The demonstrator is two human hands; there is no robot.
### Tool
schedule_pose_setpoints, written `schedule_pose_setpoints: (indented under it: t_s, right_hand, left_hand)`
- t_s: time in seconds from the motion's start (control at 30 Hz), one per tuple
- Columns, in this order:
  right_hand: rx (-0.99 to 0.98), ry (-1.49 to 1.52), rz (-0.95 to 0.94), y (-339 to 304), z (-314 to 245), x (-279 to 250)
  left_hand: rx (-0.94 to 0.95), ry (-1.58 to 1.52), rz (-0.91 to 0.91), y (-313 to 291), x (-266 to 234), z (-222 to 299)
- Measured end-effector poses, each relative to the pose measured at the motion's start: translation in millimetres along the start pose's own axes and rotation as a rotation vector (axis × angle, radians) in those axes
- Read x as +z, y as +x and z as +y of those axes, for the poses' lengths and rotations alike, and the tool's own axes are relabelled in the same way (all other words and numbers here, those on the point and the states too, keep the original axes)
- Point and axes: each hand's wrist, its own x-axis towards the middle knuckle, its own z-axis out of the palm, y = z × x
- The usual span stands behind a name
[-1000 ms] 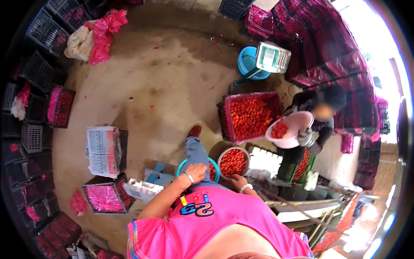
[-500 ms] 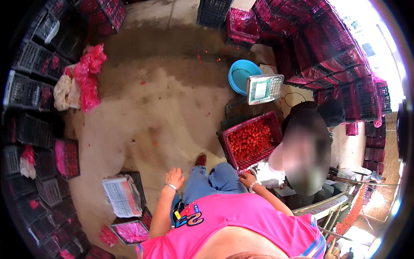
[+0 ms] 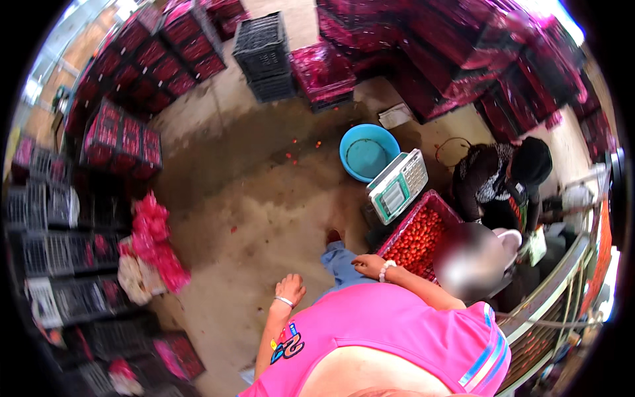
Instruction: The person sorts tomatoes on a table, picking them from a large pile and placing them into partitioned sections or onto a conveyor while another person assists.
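My left hand (image 3: 290, 289), with a pale band at the wrist, hangs over the floor beside my leg. Its fingers are loosely apart and nothing is in them. Wearing a beaded bracelet, my right hand (image 3: 368, 265) hovers over my jeans near the left side of a crate (image 3: 450, 204) lined in pink film. It looks empty, its fingers slightly bent. Small red fruits (image 3: 418, 236), like cherry tomatoes, fill that crate. A digital scale display (image 3: 397, 188) stands at the crate's far left, beside a blue basin (image 3: 368, 153).
Stacked black crates (image 3: 71, 253) line the left side, with crumpled pink film (image 3: 151, 225) before them. Film-wrapped crate stacks (image 3: 423, 46) rise at the far right. A co-worker (image 3: 503, 175) is right of the fruit crate, near a metal-railed machine (image 3: 549, 278). Loose fruits dot the floor.
My view has swung to the right and upward. My right hand has come away from the crate's near edge. The co-worker's dark-clad upper body now shows; my left hand stays empty.
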Motion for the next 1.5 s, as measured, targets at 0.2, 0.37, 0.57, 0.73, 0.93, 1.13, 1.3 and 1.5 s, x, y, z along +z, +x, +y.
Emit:
schedule_pose_setpoints:
  t_s: [0.2,0.37,0.57,0.73,0.93,1.13,1.3,1.5]
  right_hand:
    - [-0.026,0.182,0.207,83.5,-72.5,-100.4]
    - [0.103,0.319,0.316,125.9,-101.6,-184.0]
    - [0.275,0.427,0.639,178.6,-96.5,-230.8]
    - [0.354,0.516,0.925,193.9,-107.9,-260.9]
    - [0.473,0.789,1.193,192.2,-94.1,-274.4]
    - [0.530,0.914,1.388,188.1,-49.4,-313.3]
    - [0.417,1.057,1.613,179.4,-36.5,-345.3]
    - [0.568,1.140,1.759,149.2,-32.2,-328.6]
  left_hand:
    - [0.265,0.036,0.039,147.2,-139.3,4.1]
    - [0.243,0.093,-0.113,256.6,-186.0,-27.5]
    - [0.461,0.381,-0.381,411.3,-252.1,-29.5]
    - [0.731,0.657,-0.328,537.0,-313.8,22.0]
    - [0.951,0.698,-0.289,644.9,-340.9,146.8]
    - [1.141,0.709,-0.410,654.3,-307.2,280.8]
    - [1.389,0.715,-0.692,633.8,-275.5,329.1]
    - [1.523,1.015,-0.678,654.0,-254.1,415.4]
